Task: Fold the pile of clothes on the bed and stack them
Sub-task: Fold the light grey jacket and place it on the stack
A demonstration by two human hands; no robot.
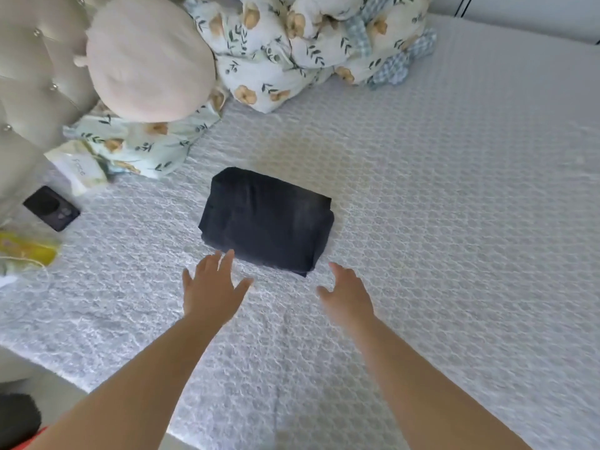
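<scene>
White textured bedspread [422, 190] covers the bed and fills most of the view, with a tufted headboard [29, 92] at upper left. Left hand [211, 287]: fingers spread and nearly straight, palm down, holding nothing; its fingertips lie just beside the near edge of the folded dark garment [266, 219], contact uncertain. Right hand [349, 295]: blurred, fingers loosely extended, holding nothing, just beside the garment's near right corner. Both bare forearms reach forward from the lower edge of the view. The garment is a compact, dark navy rectangle, lying flat near the middle of the bed. Floral bedding [292, 43] is bunched at the top, a round beige cushion [146, 56] beside it, a dark phone [52, 207] at left.
</scene>
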